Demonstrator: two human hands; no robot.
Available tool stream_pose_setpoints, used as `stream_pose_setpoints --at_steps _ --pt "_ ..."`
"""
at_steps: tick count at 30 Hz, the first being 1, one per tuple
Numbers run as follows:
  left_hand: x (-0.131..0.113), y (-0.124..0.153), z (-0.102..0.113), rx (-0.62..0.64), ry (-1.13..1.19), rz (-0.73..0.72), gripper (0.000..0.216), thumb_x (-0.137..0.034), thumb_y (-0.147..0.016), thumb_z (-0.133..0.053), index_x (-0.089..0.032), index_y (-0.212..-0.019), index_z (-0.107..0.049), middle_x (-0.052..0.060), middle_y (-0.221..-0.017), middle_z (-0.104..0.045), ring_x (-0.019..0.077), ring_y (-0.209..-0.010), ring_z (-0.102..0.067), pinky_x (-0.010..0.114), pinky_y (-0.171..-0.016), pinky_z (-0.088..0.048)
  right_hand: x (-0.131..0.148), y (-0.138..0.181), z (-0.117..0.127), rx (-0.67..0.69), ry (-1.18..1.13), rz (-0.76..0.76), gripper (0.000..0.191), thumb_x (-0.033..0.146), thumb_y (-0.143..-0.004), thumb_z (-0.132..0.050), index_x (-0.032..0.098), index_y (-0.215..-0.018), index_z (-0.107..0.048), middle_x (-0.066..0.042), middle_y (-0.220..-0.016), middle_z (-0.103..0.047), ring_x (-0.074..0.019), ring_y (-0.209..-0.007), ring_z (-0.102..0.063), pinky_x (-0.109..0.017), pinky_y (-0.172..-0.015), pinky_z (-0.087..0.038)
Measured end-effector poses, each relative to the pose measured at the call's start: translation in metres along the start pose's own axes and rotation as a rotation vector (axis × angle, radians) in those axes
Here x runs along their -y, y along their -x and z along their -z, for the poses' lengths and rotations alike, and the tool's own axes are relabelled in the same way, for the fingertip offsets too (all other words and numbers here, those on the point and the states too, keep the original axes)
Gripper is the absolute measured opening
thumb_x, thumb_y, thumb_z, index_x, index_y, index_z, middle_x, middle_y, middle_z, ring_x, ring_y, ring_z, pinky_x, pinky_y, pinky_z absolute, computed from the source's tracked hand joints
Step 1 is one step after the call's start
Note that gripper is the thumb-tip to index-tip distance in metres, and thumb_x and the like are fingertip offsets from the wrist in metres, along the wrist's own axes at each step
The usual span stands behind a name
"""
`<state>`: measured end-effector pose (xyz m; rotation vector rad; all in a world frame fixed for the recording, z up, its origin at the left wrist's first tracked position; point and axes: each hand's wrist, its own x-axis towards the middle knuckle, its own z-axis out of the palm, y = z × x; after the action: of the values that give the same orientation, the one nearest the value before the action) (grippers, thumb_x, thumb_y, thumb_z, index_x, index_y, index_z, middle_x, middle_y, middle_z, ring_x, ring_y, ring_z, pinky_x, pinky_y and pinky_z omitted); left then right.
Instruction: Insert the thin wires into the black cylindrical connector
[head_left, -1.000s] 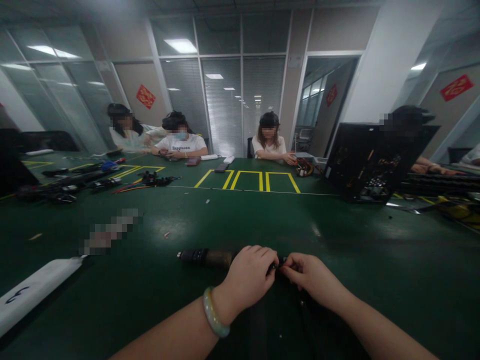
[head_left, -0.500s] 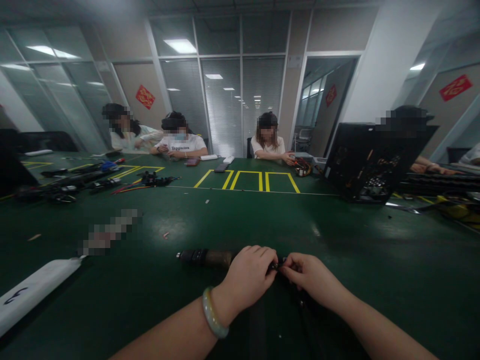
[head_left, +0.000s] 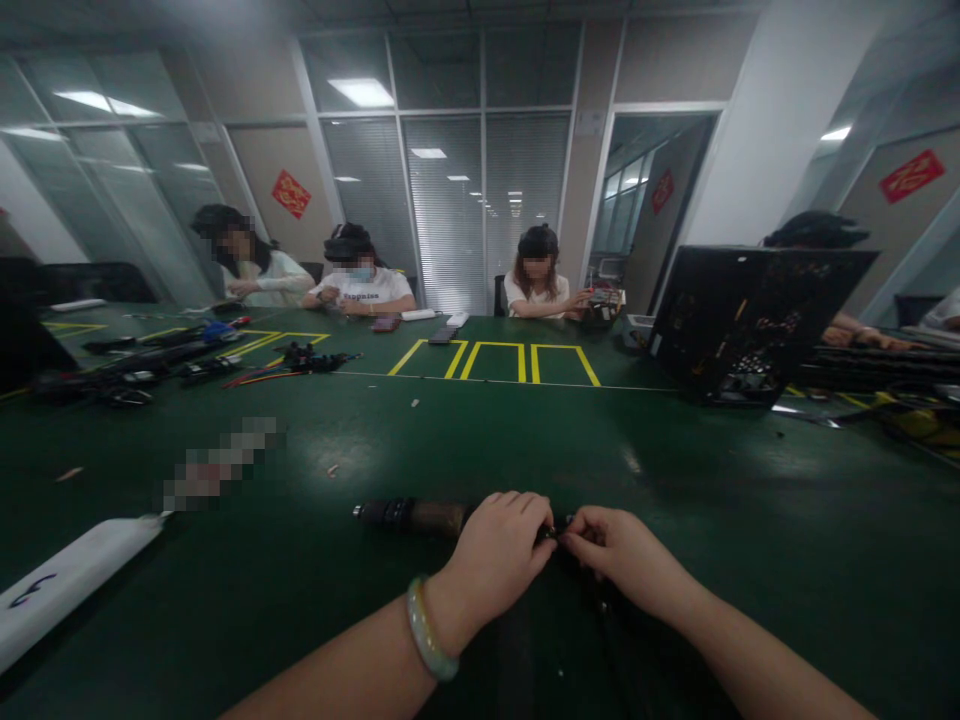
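Observation:
An electric screwdriver [head_left: 435,517] with a metal tip, black collar and brownish body lies flat on the green table [head_left: 300,620], tip to the left. My left hand [head_left: 506,545], with a jade-like bangle [head_left: 429,630] on its wrist, is wrapped over the tool's right end. Beside it my right hand [head_left: 619,550] pinches a small dark part at that end, fingertips almost meeting the left hand's. A black cable [head_left: 604,605] runs down from under the right hand. What exactly the fingertips grip is mostly hidden.
A white power strip-like bar [head_left: 75,580] lies at left. Dark parts and cables [head_left: 150,360] are heaped farther back. A black computer case [head_left: 750,325] stands at right. Across the table, a person [head_left: 536,285] handles a small device, with other people seated nearby.
My hands and the screwdriver have barely moved. Across the table, the person in the middle has raised the wired device, and the person at far left has shifted posture.

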<state>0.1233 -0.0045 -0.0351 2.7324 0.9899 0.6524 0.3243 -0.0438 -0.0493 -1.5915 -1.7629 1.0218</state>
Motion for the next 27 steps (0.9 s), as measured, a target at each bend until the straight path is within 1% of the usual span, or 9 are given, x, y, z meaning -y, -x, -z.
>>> stream_pose_setpoints --at_steps 3,8,14,18,22,27 --pt "-0.0002 0.0001 -0.0004 -0.008 0.005 -0.004 0.013 -0.019 -0.086 -0.064 -0.021 -0.094 -0.055 0.001 -0.099 -0.063 0.0209 -0.093 -0.058 0.037 -0.085 -0.043 -0.0001 0.0 -0.0004 0.002 -0.007 -0.004 0.02 0.036 -0.09 -0.058 0.019 -0.083 -0.063 0.003 -0.069 -0.063 -0.0116 -0.054 -0.059 -0.018 -0.048 -0.042" --pt "-0.0002 0.0005 0.0004 -0.021 0.022 -0.017 0.014 -0.017 -0.083 -0.064 -0.021 -0.093 -0.056 0.001 -0.1 -0.063 0.021 -0.094 -0.058 0.037 -0.087 -0.043 -0.0032 -0.0006 -0.0013 -0.002 -0.002 0.003 0.021 0.037 -0.091 -0.058 0.019 -0.083 -0.064 0.002 -0.067 -0.063 -0.0118 -0.054 -0.059 -0.017 -0.047 -0.04" --pt "0.001 0.0002 -0.0003 -0.025 0.031 0.003 0.016 -0.019 -0.083 -0.065 -0.021 -0.096 -0.055 0.001 -0.097 -0.063 0.0213 -0.091 -0.058 0.037 -0.083 -0.043 -0.0036 -0.0016 -0.0008 0.008 0.0 -0.005 0.02 0.037 -0.091 -0.059 0.019 -0.083 -0.064 0.002 -0.068 -0.063 -0.0115 -0.054 -0.058 -0.017 -0.047 -0.04" --pt "0.0009 -0.0001 0.0001 -0.013 0.02 -0.022 0.013 -0.016 -0.084 -0.063 -0.021 -0.094 -0.056 0.0 -0.099 -0.064 0.0208 -0.094 -0.058 0.037 -0.086 -0.042 -0.0016 -0.0014 0.0 0.013 -0.014 -0.006 0.021 0.037 -0.091 -0.058 0.019 -0.083 -0.064 0.003 -0.069 -0.063 -0.0115 -0.055 -0.058 -0.017 -0.048 -0.041" --pt "0.0008 -0.0006 0.0008 -0.002 0.018 -0.045 0.016 -0.013 -0.083 -0.062 -0.022 -0.095 -0.055 0.0 -0.102 -0.064 0.0206 -0.096 -0.058 0.037 -0.088 -0.042 -0.0016 -0.001 -0.0007 0.019 -0.013 -0.008 0.022 0.038 -0.091 -0.058 0.019 -0.084 -0.064 0.003 -0.069 -0.062 -0.0115 -0.055 -0.058 -0.017 -0.048 -0.041" --pt "0.0014 -0.0006 0.0003 -0.009 0.008 -0.01 0.015 -0.019 -0.084 -0.064 -0.021 -0.097 -0.055 0.001 -0.1 -0.063 0.0211 -0.094 -0.058 0.037 -0.086 -0.043 -0.0032 -0.0015 -0.0011 0.009 -0.016 -0.003 0.022 0.038 -0.091 -0.058 0.018 -0.082 -0.062 0.003 -0.068 -0.061 -0.0114 -0.054 -0.058 -0.018 -0.047 -0.04"
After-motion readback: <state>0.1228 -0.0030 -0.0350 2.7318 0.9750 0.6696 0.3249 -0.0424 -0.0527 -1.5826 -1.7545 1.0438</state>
